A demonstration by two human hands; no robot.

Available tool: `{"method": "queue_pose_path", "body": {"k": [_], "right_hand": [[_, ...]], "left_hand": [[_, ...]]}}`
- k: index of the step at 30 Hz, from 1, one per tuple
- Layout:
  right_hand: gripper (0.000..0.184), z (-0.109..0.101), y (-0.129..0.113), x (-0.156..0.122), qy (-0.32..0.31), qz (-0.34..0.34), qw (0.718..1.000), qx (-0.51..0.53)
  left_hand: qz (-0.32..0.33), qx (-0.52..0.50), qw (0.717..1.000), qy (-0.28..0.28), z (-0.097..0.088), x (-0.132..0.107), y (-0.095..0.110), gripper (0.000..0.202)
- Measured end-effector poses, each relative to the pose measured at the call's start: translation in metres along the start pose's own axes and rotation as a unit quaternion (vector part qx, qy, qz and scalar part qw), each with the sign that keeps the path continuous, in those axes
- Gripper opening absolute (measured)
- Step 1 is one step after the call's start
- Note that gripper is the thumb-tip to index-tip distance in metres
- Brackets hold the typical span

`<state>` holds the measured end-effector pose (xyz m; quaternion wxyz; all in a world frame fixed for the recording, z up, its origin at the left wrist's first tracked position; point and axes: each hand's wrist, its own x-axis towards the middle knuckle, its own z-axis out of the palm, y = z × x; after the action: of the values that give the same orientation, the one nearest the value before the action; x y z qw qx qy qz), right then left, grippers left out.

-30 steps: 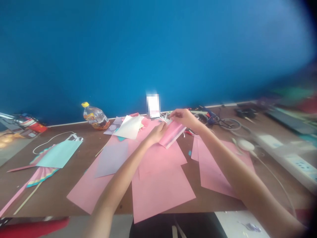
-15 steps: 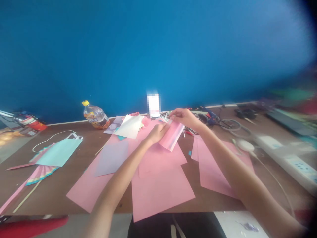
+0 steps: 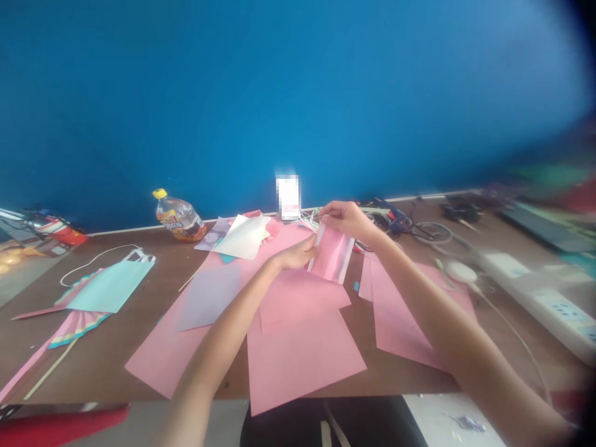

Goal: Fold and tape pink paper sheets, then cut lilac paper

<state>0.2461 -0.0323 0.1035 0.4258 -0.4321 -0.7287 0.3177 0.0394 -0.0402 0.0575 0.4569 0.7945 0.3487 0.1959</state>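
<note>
Above the pink sheets, both hands hold a folded pink paper [image 3: 329, 256] with a pale strip along its edges. My left hand [image 3: 298, 253] pinches its left edge, fingers closed. At the top edge, my right hand [image 3: 343, 218] grips with the fingers bent over and the thumb side hidden. Beneath them lie large pink sheets [image 3: 302, 366], partly overlapping. A light purple sheet [image 3: 210, 297] rests to the left, and a cream sheet [image 3: 244, 236] lies on a small pile behind my left hand.
A tilted plastic bottle [image 3: 179, 217] with a yellow cap stands by the blue wall. At left lies a light blue paper bag [image 3: 112, 285] on a striped folded paper. Coiled cables [image 3: 433, 234], a white power strip [image 3: 554, 304] and more pink paper [image 3: 410, 316] lie at right.
The folded pink paper has turned more upright and shifted slightly right, showing more of its face. My left hand has moved a little lower along its edge.
</note>
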Motion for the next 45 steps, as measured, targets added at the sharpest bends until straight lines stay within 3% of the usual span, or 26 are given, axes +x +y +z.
{"method": "queue_pose_path", "body": {"k": [7, 14, 25, 29, 35, 41, 45], "right_hand": [[0.030, 0.000, 0.005, 0.002, -0.005, 0.008, 1.000, -0.016], [0.030, -0.010, 0.005, 0.003, 0.014, 0.016, 1.000, -0.011], [0.026, -0.012, 0.011, 0.004, 0.014, 0.035, 0.999, -0.037], [0.027, -0.010, 0.005, 0.002, 0.015, 0.043, 0.997, -0.055], [0.027, -0.001, -0.001, 0.002, 0.015, 0.025, 0.998, -0.057], [0.028, 0.001, -0.002, 0.002, -0.005, -0.004, 1.000, -0.025], [0.032, -0.001, -0.001, 0.003, -0.034, -0.018, 0.999, -0.008]], "left_hand": [[0.027, -0.090, 0.996, 0.001, 0.005, 0.000, 0.006, 0.040], [0.017, -0.182, 0.979, -0.093, 0.005, -0.006, 0.010, 0.077], [0.007, -0.153, 0.983, -0.102, 0.001, -0.003, 0.004, 0.076], [0.025, -0.120, 0.992, -0.033, 0.005, 0.005, -0.002, 0.062], [0.010, -0.022, 0.990, 0.140, 0.017, 0.010, 0.005, 0.039], [-0.058, -0.038, 0.982, 0.177, 0.021, 0.004, 0.030, 0.034], [-0.063, -0.033, 0.979, 0.192, 0.022, 0.000, 0.039, 0.039]]}}
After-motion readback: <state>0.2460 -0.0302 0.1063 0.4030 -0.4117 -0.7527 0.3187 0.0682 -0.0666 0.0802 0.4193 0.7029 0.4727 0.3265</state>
